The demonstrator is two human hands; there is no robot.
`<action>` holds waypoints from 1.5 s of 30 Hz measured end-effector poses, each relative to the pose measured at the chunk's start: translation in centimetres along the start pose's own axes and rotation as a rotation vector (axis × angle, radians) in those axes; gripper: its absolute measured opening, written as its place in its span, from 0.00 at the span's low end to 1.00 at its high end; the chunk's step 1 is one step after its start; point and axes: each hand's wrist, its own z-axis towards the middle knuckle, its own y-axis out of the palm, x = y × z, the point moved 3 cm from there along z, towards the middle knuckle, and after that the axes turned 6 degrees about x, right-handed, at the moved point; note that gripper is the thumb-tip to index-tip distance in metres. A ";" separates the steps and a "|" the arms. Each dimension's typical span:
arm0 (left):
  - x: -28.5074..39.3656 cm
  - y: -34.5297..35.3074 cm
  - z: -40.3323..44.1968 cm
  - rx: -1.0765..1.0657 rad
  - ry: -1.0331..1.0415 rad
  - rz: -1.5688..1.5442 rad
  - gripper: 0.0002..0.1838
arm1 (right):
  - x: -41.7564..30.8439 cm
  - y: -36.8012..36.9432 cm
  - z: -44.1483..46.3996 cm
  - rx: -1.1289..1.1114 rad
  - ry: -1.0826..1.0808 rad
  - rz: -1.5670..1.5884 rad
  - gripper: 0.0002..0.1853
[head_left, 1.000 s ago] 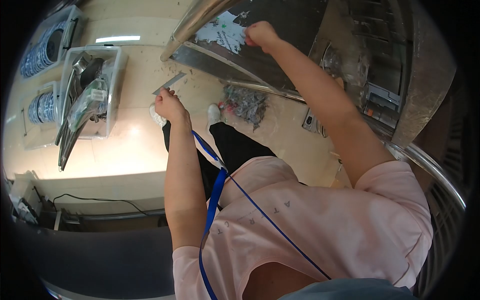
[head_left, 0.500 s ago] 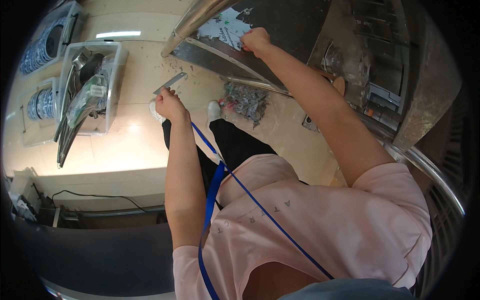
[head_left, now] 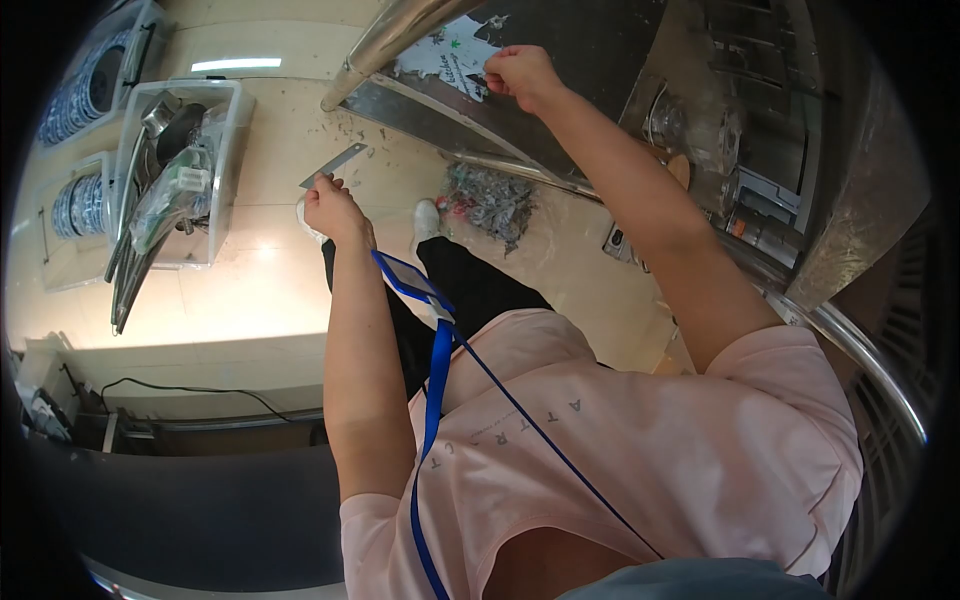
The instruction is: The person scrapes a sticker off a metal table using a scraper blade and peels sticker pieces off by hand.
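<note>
My left hand (head_left: 335, 208) is closed around one end of a short flat metal strip (head_left: 338, 163), like a blade or a ruler, with a small hole near its far end. It is held over the floor, left of the counter. At the dark counter top (head_left: 570, 60), my right hand (head_left: 522, 75) pinches its fingers together by the right edge of a torn white sticker (head_left: 440, 62) with printed lettering and green marks. Whether a flap of the sticker lies between those fingers is too small to tell.
A heap of grey shreds (head_left: 490, 205) lies on the floor below the counter, with small scraps scattered nearby. Plastic bins (head_left: 232, 130) with utensils and stacked blue-patterned dishes stand at left. A metal rail (head_left: 385, 50) runs past the counter. My badge (head_left: 405, 275) hangs on a blue lanyard.
My right hand has shifted slightly to the right and turned a little. My left hand has moved slightly left with the metal strip. The badge has swung into fuller view.
</note>
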 end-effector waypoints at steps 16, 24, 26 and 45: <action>-0.3 1.1 0.1 -0.040 0.033 0.010 0.11 | -3.1 -1.8 2.8 -0.036 -0.271 -0.252 0.09; -0.6 1.3 -0.7 -0.040 -0.002 0.022 0.11 | -4.5 -6.1 9.5 0.139 -0.393 -0.178 0.08; -1.0 1.5 -1.0 -0.055 -0.011 0.010 0.11 | -6.1 -6.3 8.9 0.213 -0.437 -0.217 0.07; -2.0 3.3 -3.2 -0.200 0.053 0.023 0.12 | -9.5 -6.1 9.0 0.168 -0.504 -0.172 0.07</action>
